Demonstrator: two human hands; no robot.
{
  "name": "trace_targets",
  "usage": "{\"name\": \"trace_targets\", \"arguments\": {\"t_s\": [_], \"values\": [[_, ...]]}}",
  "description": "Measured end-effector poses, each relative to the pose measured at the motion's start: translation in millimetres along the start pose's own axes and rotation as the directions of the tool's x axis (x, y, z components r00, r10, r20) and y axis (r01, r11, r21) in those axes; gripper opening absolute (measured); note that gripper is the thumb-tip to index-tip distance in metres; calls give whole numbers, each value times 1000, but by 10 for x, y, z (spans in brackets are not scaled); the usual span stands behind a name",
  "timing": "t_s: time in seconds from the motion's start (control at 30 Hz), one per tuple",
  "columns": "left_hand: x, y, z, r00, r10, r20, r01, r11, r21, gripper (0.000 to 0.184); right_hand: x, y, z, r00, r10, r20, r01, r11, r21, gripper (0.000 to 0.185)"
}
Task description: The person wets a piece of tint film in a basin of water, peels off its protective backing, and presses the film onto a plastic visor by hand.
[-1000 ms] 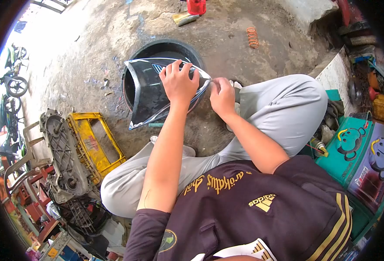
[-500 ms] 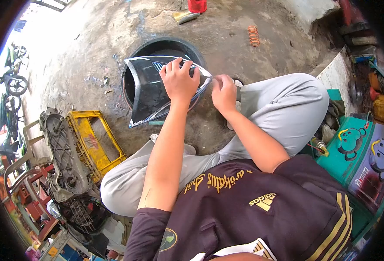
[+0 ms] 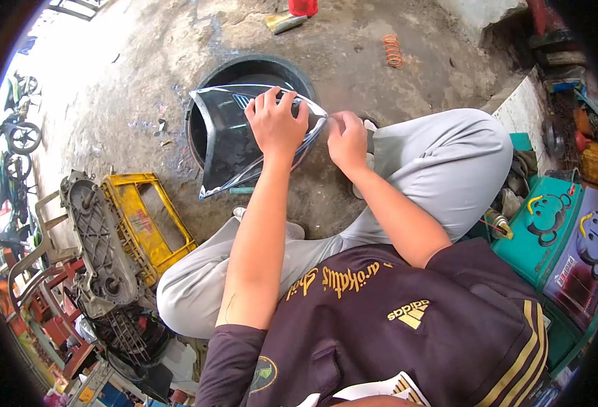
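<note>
Over the last second the view has drifted slightly, so that the basin's rim (image 3: 265, 62), the orange spring (image 3: 392, 51) and the red container (image 3: 304, 7) sit higher, the container more cropped. The right hand (image 3: 348, 144), at the panel's (image 3: 231, 139) pointed end, now shows blurred fingers.

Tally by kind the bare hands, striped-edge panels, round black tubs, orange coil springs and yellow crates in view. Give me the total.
Bare left hand and bare right hand: 2
Glossy black panel with white-and-blue edging: 1
Round black tub: 1
Orange coil spring: 1
Yellow rectangular crate: 1
Total: 6
</note>
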State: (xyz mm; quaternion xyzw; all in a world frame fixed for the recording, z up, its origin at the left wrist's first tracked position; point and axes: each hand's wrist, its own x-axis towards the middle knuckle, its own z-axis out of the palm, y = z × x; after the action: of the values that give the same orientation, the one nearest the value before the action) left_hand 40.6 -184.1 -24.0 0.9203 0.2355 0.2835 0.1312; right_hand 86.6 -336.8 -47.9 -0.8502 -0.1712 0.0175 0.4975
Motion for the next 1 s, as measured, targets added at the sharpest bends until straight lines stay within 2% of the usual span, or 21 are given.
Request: {"name": "trace_targets", "arguments": {"t_s": [0.07, 0.2, 0.3, 0.7, 0.87, 1.0], "values": [[-12, -8, -6, 1000, 11, -6, -11, 999, 36, 26, 52, -3, 17, 999, -4, -47, 3, 1000, -16, 8], [7, -5, -27, 1000, 9, -5, -9, 1000, 21, 26, 4, -12, 15, 998, -51, -22, 50, 998, -42, 8], [-8, 6, -26, 1000, 2, 7, -2, 999, 36, 26, 20, -8, 16, 999, -4, -38, 3, 1000, -20, 8], [1, -23, -11, 1000, 8, 4, -8, 1000, 23, 26, -6, 24, 20, 998, -53, -27, 52, 997, -54, 7], [-16, -30, 3, 1000, 11, -1, -11, 1000, 23, 27, 56, 22, 39, 999, 13, -33, -14, 1000, -28, 7], [-1, -20, -16, 1000, 6, 5, -6, 1000, 29, 27, 10, -3, 18, 1000, -9, -18, 9, 1000, -27, 7]]}}
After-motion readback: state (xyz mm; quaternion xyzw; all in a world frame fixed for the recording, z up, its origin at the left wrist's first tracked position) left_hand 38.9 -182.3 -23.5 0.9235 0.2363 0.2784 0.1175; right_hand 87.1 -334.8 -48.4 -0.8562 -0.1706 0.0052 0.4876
